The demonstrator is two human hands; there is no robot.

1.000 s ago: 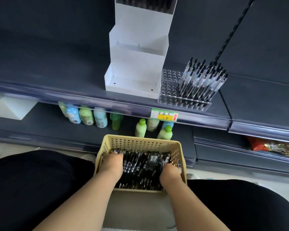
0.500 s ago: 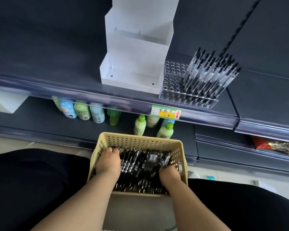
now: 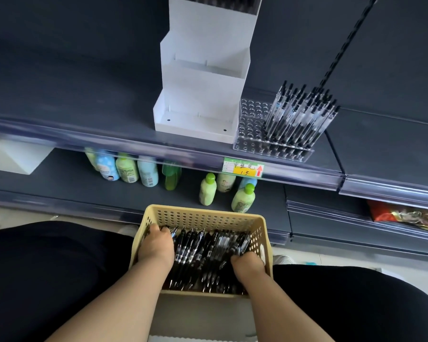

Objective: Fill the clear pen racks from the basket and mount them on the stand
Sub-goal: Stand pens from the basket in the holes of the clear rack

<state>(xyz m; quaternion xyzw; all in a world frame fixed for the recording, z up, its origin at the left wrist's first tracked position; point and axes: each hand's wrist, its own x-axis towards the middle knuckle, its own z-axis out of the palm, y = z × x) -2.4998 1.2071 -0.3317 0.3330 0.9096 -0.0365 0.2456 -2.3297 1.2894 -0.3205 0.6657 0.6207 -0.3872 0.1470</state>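
A beige perforated basket (image 3: 203, 211) rests on my lap, full of black pens (image 3: 203, 255). My left hand (image 3: 156, 248) is down in its left side, fingers curled into the pens. My right hand (image 3: 247, 264) digs in at the near right corner, its fingertips buried among the pens. On the shelf above, a clear pen rack (image 3: 253, 124) stands with its left holes bare and a cluster of upright pens (image 3: 300, 114) on its right. To the left of the rack is the stepped white stand (image 3: 200, 95), whose top tier holds dark pens at the frame's edge.
A yellow price tag (image 3: 243, 167) hangs on the shelf rail. Several green and blue bottles (image 3: 126, 170) stand on the lower shelf behind the basket. Red snack packets (image 3: 405, 214) lie at the lower right. A white box (image 3: 13, 156) sits at far left.
Both hands stay in the basket and shift slightly among the pens, the left one toward the far left corner. The view has tilted a little, and the rack and stand are unchanged.
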